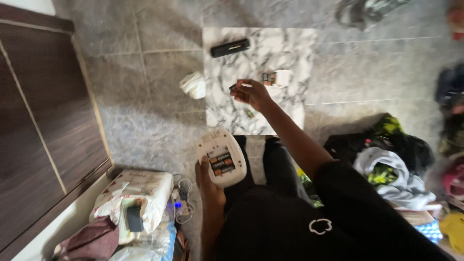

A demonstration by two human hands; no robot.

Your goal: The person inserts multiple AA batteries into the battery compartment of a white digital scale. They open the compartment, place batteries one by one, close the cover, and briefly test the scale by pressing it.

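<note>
Left hand [209, 182]: closed round a white device [221, 157] near the lap, back up, batteries [221, 163] showing in its open bay. Right hand [253, 94]: stretched over the marble slab [285, 53], pinching a small dark battery [234, 87]. Beside it on the slab: battery pack [276, 78]; farther off, black remote [230, 48].

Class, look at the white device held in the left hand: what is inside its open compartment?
Inside the white device, held by the left hand, lie batteries side by side, with copper-coloured ends. Their exact number is hard to tell, and whatever lies beneath them is covered.
</note>
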